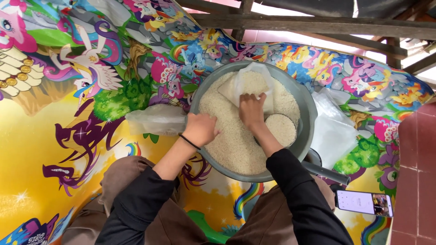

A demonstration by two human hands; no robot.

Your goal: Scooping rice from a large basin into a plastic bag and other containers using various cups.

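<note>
A large grey basin [308, 102] full of white rice [234, 145] sits on a colourful cartoon mat between my knees. My left hand [200, 129] is closed at the basin's near-left rim, its fingers curled against the rice. My right hand [252, 110] presses down on a clear plastic bag [247, 84] partly filled with rice, lying on the rice heap at the basin's far side. A small round scoop [281, 129] full of rice rests in the basin just right of my right wrist.
Empty clear plastic bags lie left [156, 120] and right [334, 131] of the basin. A phone [364, 202] with a lit screen lies on the mat at lower right. A red tiled ledge [415, 172] stands at the right edge, and wooden beams [318, 25] cross the top.
</note>
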